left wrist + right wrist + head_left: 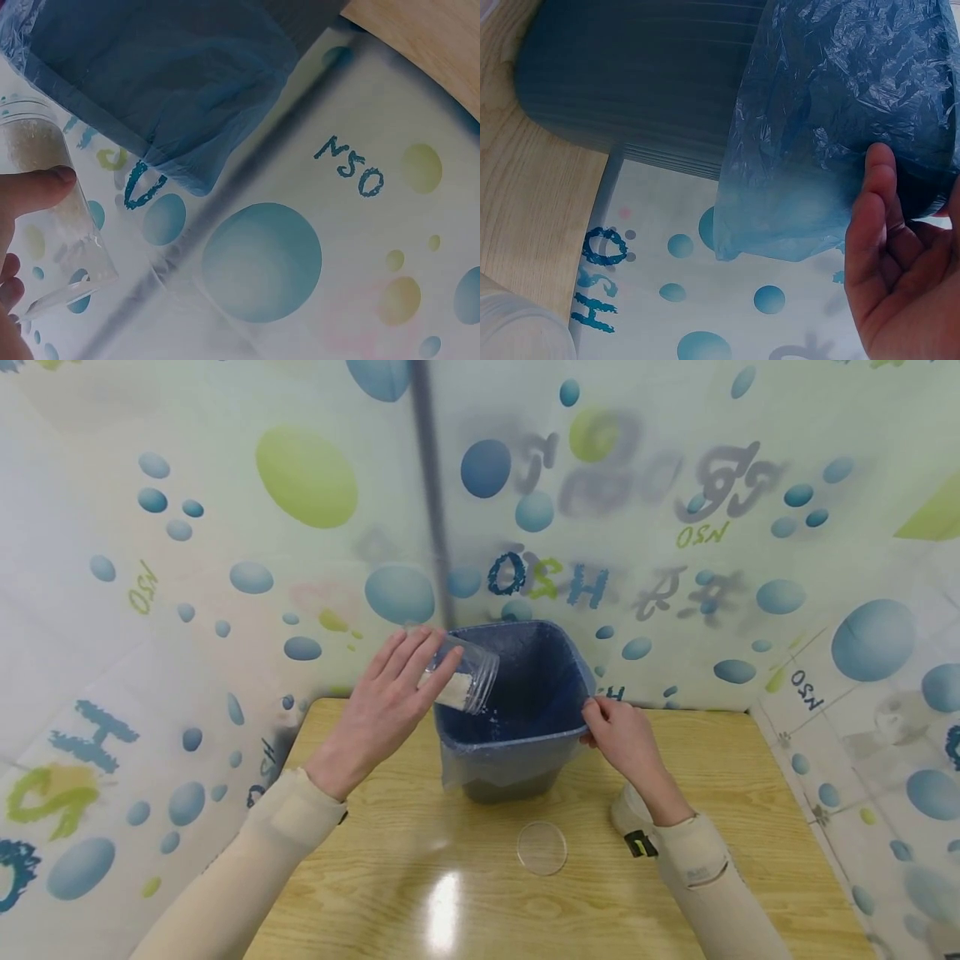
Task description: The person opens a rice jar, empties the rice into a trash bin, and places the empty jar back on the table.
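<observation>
My left hand (390, 703) grips a clear jar (480, 670) tipped over the left rim of a dark blue trash bin (510, 783). White grainy stuff (456, 690) lies along the jar's lower side, and some white bits show below its mouth. In the left wrist view, the thumb presses on the jar (71, 217). A thin blue bag (802, 187) lines the bin and hangs folded over its rim. My right hand (621, 733) pinches the bag and rim at the bin's right front corner; the right wrist view shows its curled fingers (881, 176) against the bag.
A clear round lid (542, 848) lies flat on the wooden table (390, 860) in front of the bin. Partly behind my right wrist stands another jar (628, 814) with whitish contents. Patterned curtains (637, 568) surround the table at the back and sides.
</observation>
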{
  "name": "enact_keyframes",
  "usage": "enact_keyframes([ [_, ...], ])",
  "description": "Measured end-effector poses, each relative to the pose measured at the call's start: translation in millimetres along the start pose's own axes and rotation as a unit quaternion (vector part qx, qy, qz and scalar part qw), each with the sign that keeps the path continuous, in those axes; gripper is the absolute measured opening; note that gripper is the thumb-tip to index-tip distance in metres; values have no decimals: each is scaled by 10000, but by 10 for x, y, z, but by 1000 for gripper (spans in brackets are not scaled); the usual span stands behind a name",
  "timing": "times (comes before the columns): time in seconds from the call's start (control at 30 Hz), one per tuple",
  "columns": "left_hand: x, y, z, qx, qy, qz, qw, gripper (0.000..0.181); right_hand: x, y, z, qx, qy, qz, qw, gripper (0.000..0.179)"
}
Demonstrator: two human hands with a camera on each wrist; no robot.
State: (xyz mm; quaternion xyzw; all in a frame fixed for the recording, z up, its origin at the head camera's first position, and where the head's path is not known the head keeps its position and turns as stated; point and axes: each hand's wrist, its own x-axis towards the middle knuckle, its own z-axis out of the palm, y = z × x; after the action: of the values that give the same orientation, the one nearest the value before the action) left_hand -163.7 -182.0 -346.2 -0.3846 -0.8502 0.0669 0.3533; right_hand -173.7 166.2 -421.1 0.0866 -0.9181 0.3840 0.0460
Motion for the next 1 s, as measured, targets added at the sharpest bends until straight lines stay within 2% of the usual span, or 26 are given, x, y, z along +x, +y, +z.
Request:
enact_keyframes([
  [0.53,-20,28,14,237,-119,-88,9996,77,-4,-17,1,38,16,5,10000,45],
  [0.87,-25,70,49,294,-362,34,9989,77,-8,-24,-3,39,-3,8,10000,46],
  [1.0,-31,79,71,253,-276,13,9993,75,-9,-26,-6,47,1,-10,10000,46],
])
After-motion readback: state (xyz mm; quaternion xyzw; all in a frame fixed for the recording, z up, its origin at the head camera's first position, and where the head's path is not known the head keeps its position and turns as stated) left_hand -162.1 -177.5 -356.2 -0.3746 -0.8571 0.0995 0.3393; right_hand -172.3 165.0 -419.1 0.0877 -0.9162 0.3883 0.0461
